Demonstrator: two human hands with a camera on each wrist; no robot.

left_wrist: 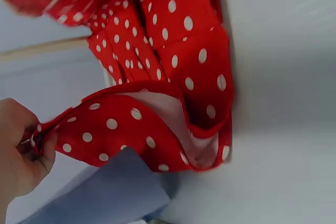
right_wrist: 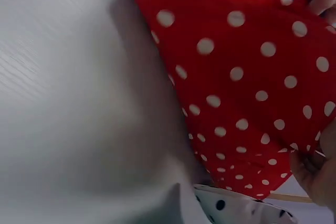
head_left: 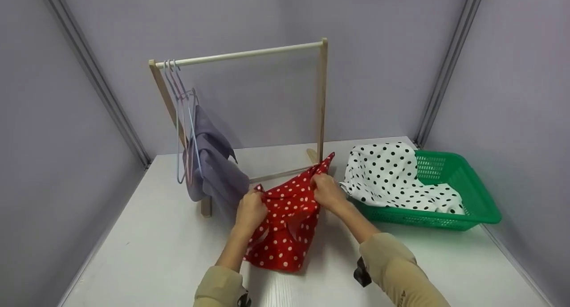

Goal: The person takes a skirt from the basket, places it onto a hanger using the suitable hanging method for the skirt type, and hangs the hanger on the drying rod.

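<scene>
- My left hand (head_left: 251,211) pinches the red cloth (head_left: 285,249) by its upper edge, thumb against fingers.
- My right hand (head_left: 328,191) grips the same edge farther right; a corner pokes up beyond it.
- My hands are apart, with the white-dotted red cloth hanging between them, over the table (head_left: 124,244) and in front of the rack (head_left: 240,55).
- I can't tell whether its lower edge touches the table.
- Hangers (head_left: 177,142) hang at the rack's left end, a purple cloth (head_left: 218,164) beside them.
- To my right, a black-dotted white cloth (head_left: 383,169) lies in the green basket (head_left: 483,195).
</scene>
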